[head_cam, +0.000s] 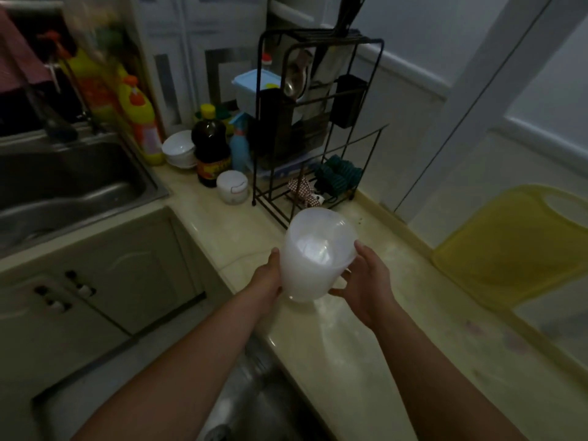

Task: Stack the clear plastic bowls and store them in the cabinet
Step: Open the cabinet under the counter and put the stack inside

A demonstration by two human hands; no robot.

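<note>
The clear plastic bowls (318,253) are being held as one stack between the left hand (270,275) and the right hand (366,281), just above the tabletop (366,338). Each grip is being wrapped around a side of the stack. The stack is being tipped, its open end facing up and away. The cabinet (105,281) is seen low on the left, nearer the left hand, doors closed. A sink (79,186) is seen beyond it.

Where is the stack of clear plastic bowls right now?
In the head view, the stack of clear plastic bowls is centre frame, held between the left hand and right hand, over the countertop before the black rack.
</note>
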